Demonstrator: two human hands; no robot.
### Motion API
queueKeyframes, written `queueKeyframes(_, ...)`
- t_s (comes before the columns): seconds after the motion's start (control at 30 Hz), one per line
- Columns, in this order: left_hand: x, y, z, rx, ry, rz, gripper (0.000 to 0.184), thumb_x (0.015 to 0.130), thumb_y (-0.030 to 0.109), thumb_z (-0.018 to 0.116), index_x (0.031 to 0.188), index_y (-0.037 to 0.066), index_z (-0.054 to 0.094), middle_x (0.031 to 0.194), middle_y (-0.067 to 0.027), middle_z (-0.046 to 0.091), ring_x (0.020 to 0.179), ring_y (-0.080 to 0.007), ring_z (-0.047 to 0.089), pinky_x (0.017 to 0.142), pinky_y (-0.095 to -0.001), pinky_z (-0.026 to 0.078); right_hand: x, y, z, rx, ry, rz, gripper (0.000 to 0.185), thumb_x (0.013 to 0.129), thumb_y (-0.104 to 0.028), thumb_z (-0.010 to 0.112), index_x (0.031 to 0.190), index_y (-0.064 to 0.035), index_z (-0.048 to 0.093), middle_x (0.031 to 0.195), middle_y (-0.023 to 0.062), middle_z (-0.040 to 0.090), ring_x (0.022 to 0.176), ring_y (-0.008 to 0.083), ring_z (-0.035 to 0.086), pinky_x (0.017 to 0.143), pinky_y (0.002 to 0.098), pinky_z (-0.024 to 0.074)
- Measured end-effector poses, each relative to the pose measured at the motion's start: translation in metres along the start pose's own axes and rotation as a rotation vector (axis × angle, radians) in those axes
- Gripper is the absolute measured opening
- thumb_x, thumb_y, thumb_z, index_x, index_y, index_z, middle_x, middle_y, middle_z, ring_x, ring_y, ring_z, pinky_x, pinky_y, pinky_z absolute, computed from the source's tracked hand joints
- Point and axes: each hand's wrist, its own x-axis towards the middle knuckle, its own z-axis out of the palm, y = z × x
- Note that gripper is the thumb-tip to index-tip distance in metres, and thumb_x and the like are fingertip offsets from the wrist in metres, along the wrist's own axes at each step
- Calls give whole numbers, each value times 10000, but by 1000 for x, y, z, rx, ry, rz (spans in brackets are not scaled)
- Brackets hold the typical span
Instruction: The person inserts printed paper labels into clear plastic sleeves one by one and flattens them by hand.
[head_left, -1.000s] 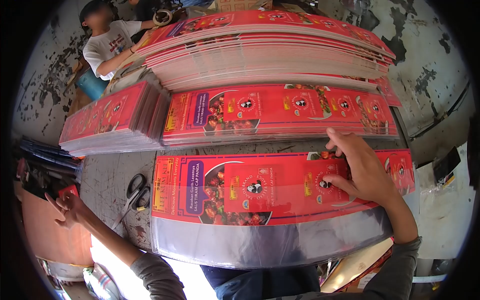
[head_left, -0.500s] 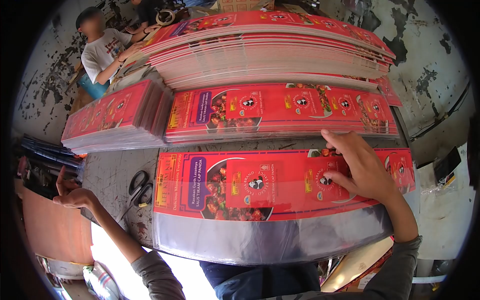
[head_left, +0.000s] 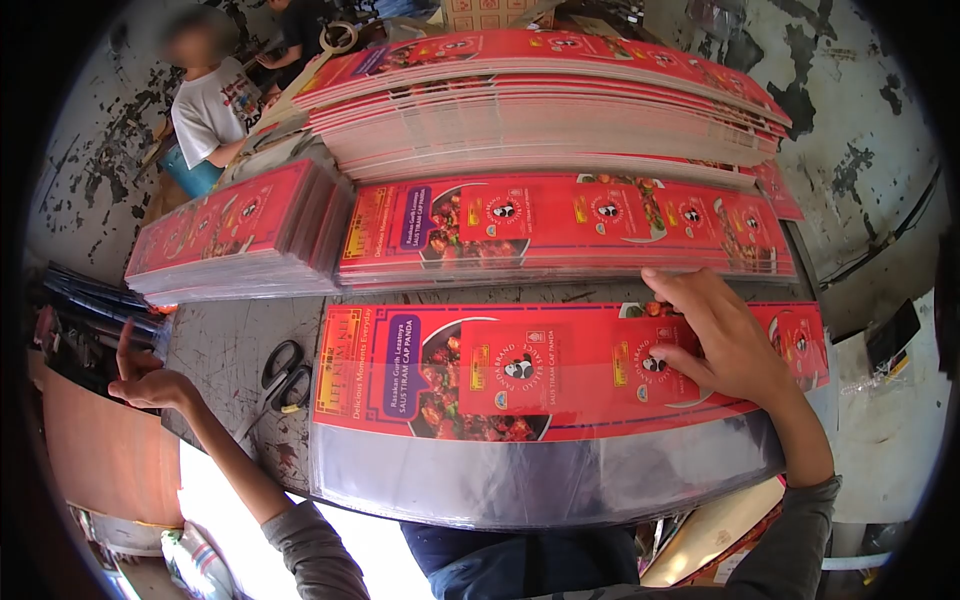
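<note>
In front of me lies a long red printed sheet (head_left: 585,420) with panda logos and food pictures, resting on clear plastic sleeves (head_left: 540,480). My right hand (head_left: 715,340) rests on the right part of the sheet, thumb and fingers apart, gripping nothing. Off the table's left edge, my left hand (head_left: 150,380) is raised with its index finger stretched up and the other fingers loosely bent; I see nothing in it. Between that hand and the sheet, black-handled scissors (head_left: 285,375) lie on the scratched dark table (head_left: 215,345).
Behind the sheet are a stack of sleeved red prints (head_left: 560,220), a shorter stack (head_left: 215,225) at left and a tall pile of boards (head_left: 560,120) farther back. A person in a white shirt (head_left: 210,110) is at the far left, another in dark clothes (head_left: 300,30) beyond.
My view has shifted slightly. My right hand stays on the sheet, and my left hand remains raised at the left. The white-shirted person's arm has drawn back from the tall pile.
</note>
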Motion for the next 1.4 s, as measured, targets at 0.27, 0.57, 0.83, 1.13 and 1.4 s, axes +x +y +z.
queueKeyframes(0.27,-5,19,6,-2,71,22,835,864,614,102,886,14,682,404,43,279,407,-66,236,421,-194,215,1,-1,0,-6,2,-8,685,695,-147,686,1302,-89,375,893,76,536,794,231,495,739,359,425)
queueKeyframes(0.57,-13,37,10,16,83,17,759,893,551,153,881,5,681,421,48,262,412,-60,211,412,-190,185,-1,0,0,-28,-37,28,600,715,-185,672,1261,-112,435,925,86,522,833,233,501,745,358,430)
queueKeyframes(0.83,-8,14,0,12,-47,-38,636,912,472,216,833,-4,631,483,25,340,466,-63,250,482,-192,253,-5,2,2,-74,-25,20,560,722,-231,674,1234,-133,471,992,84,475,847,226,484,784,367,400)
queueKeyframes(1.13,-101,145,25,-351,-1254,616,665,736,588,456,983,-9,610,942,-165,538,927,-291,496,873,-434,340,-2,0,2,-57,-56,48,575,672,-277,715,1187,-128,507,951,84,458,848,231,452,773,360,395)
queueKeyframes(1.4,-107,142,27,-401,-1457,525,605,707,499,524,1009,-16,625,1062,-164,558,949,-292,507,897,-432,351,0,4,-32,-322,-22,53,586,675,-356,688,1174,-104,510,1011,106,474,942,264,465,807,373,389)
